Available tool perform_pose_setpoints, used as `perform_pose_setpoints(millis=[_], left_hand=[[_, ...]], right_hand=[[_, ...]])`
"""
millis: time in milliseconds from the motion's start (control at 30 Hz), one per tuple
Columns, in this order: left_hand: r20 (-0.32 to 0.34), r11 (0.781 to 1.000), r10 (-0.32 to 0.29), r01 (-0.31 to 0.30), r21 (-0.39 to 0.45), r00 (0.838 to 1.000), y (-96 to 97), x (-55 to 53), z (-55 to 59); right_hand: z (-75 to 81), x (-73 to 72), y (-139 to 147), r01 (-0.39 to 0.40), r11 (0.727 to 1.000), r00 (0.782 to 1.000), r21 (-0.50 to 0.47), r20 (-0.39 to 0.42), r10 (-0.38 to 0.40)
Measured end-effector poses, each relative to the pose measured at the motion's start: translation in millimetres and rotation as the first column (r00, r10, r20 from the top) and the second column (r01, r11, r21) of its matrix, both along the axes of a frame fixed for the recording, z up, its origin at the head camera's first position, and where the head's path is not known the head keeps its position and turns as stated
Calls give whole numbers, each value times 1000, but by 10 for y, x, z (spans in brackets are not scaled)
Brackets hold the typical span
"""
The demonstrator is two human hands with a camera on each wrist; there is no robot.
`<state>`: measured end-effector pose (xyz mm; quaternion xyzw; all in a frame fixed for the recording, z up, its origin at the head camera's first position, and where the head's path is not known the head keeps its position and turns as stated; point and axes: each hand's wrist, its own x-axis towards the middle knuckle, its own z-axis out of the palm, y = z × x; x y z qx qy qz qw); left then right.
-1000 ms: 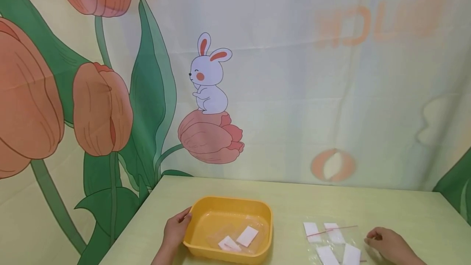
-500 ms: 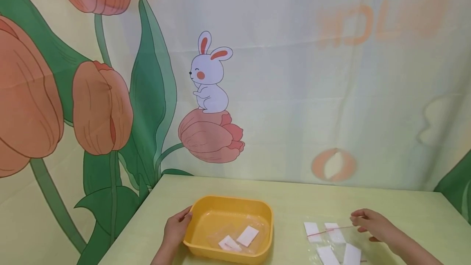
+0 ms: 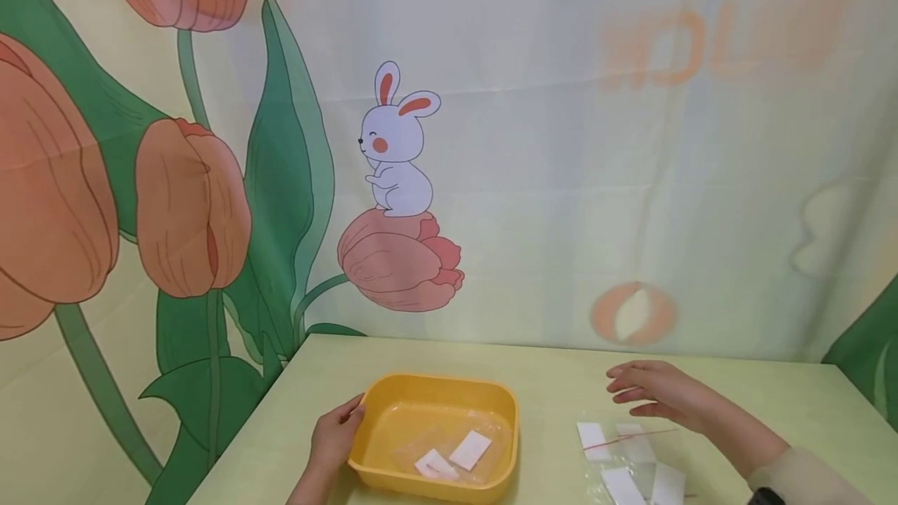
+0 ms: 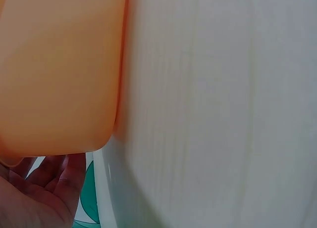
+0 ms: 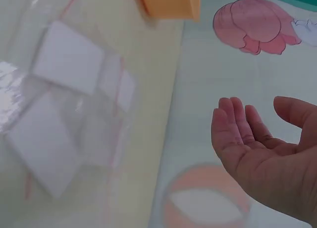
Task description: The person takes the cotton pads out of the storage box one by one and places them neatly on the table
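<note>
My left hand [image 3: 335, 436] grips the left rim of a yellow plastic basin [image 3: 400, 394] that stands on the table. In the left wrist view its fingers [image 4: 72, 181] lie against the basin's outer side [image 4: 64, 84]; the thumb is partly hidden. Inside the basin lie clear plastic bags with white rectangular pieces [image 3: 470, 450] in them. My right hand [image 3: 662, 392], fingers spread and holding nothing, hovers above the far side of several clear zip bags [image 3: 620, 482]. These bags have red seal lines and white pieces inside, and lie on the table right of the basin.
The pale green table [image 3: 554, 380] ends at the back against a hanging cloth [image 3: 547, 178] printed with tulips and a rabbit. The cloth also hangs along the left side.
My right hand has moved left and away from me, from beside the zip bags to above their far edge, its fingers spreading. The left hand and the basin have stayed put.
</note>
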<state>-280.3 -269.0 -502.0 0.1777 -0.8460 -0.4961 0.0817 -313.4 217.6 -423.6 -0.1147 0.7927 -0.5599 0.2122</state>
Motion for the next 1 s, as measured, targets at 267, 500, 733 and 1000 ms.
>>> perform_pose_setpoints(millis=[267, 500, 733, 1000], left_hand=[[-8, 1000, 5, -5, -17, 1000, -25, 4, -27], [-13, 1000, 4, -5, -2, 1000, -28, -7, -33], [-7, 1000, -6, 6, 7, 1000, -20, -5, -17], [-11, 1000, -5, 5, 2, 1000, -17, 0, -21]], right_hand=[[315, -177, -399, -116, 993, 993, 5, 18, 116], [474, -332, -773, -150, 987, 987, 47, 59, 148], [554, -394, -1151, -174, 981, 982, 87, 90, 166], [552, -417, -1484, -170, 973, 983, 157, 100, 155]])
